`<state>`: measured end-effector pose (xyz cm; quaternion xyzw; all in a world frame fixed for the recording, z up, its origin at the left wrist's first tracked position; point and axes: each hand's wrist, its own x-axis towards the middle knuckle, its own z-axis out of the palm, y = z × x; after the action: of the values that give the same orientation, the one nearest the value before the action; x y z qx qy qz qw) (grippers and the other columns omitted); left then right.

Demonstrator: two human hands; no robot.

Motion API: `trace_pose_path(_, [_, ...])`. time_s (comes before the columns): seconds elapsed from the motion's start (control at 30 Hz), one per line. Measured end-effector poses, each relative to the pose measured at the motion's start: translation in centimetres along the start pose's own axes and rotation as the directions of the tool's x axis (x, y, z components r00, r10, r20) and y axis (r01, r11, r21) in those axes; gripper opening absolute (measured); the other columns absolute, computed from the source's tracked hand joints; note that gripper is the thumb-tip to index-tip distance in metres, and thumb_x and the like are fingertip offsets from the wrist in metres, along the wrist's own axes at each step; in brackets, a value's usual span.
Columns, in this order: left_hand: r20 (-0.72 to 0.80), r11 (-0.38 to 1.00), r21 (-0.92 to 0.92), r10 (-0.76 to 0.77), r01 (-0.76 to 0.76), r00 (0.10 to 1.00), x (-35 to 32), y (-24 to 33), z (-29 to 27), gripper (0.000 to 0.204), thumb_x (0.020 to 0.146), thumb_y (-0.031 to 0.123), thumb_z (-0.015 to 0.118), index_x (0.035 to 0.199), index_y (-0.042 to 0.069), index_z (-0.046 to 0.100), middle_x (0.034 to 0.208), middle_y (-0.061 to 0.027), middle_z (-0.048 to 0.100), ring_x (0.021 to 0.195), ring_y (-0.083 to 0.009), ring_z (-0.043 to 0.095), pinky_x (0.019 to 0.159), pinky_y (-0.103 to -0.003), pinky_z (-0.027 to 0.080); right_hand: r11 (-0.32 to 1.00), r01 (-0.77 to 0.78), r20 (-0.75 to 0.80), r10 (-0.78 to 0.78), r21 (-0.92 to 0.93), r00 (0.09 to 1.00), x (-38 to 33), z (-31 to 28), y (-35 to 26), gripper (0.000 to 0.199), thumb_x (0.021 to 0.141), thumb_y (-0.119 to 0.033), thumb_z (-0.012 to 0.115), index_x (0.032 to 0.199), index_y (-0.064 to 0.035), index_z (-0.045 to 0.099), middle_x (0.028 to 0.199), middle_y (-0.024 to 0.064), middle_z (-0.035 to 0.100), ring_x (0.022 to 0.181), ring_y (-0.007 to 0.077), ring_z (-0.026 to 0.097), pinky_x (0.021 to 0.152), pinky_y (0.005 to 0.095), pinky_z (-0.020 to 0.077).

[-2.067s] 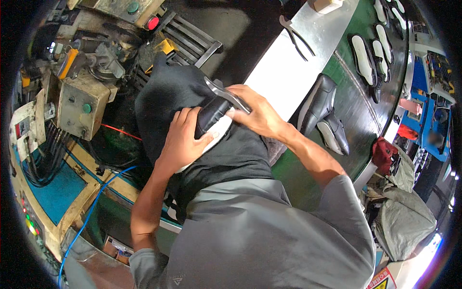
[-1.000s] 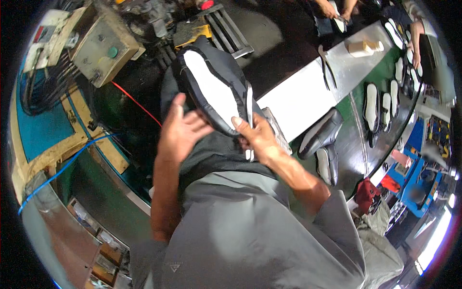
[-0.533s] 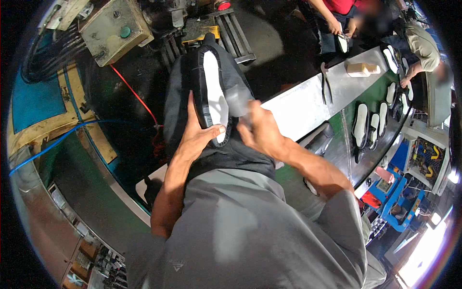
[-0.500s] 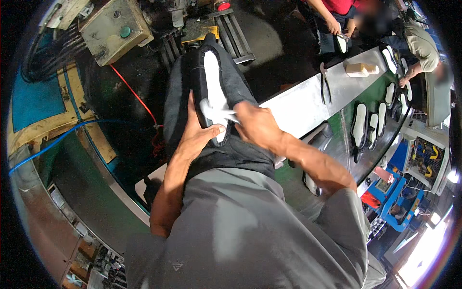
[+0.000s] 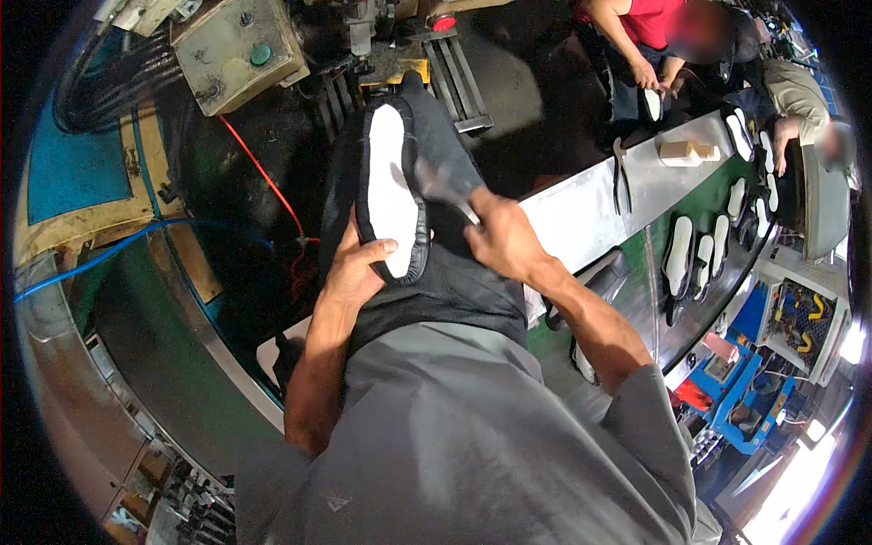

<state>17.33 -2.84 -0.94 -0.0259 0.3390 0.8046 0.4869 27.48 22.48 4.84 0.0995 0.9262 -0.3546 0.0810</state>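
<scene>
Across my lap lies a black shoe upper [image 5: 417, 254] with its white underside [image 5: 392, 182] facing up. Its black edge is gathered around the heel end near my body. My left hand [image 5: 356, 265] grips that end, thumb on the white face and fingers around the side. Just right of the shoe, my right hand [image 5: 501, 238] is closed on a metal hand tool [image 5: 445, 189]. Motion blurs the tool's head, so its exact kind is unclear; it appears apart from the white face.
To my right runs a metal-edged bench [image 5: 581, 204] with pincers [image 5: 622, 177], a beige bottle [image 5: 686, 153] and several white-bottomed shoes [image 5: 678, 250] on a green surface. Two people work at its far end. A control box [image 5: 238, 59] and a red hose [image 5: 259, 168] are ahead left.
My right hand has drawn the tool off the white face, out to the right. The shoe has turned, showing more of its underside, and my left hand has shifted with it.
</scene>
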Motion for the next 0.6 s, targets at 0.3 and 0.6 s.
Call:
trace_pose_path(0.3, [-0.032,0.991,-0.123,0.047,-0.050,0.998,0.6,0.5,-0.1,0.090,0.080,0.007,0.074,0.161,-0.003,0.038,0.140,-0.0299,0.063,0.124,-0.0490,0.068,0.110,-0.058,0.057,0.976,-0.057,0.163,0.092,-0.210,0.982,0.2,1.7,-1.5,0.014,0.099,-0.007,0.066,0.108,-0.0017,0.056,0.088,0.0229,0.070,0.077,0.0381,0.072,0.071,0.0463,0.0565])
trace_pose_path(0.6, [0.150,0.823,-0.563,0.190,-0.074,0.970,-4.8,2.7,-2.1,0.092,0.083,0.016,0.078,0.160,-0.014,0.037,0.152,-0.0399,0.052,0.138,-0.0523,0.060,0.119,-0.070,0.045,0.892,-0.325,-0.086,0.368,0.315,0.926,0.2,3.8,-1.2,0.023,0.097,-0.011,0.066,0.117,-0.0009,0.067,0.094,0.0211,0.073,0.085,0.0325,0.071,0.081,0.0439,0.0560])
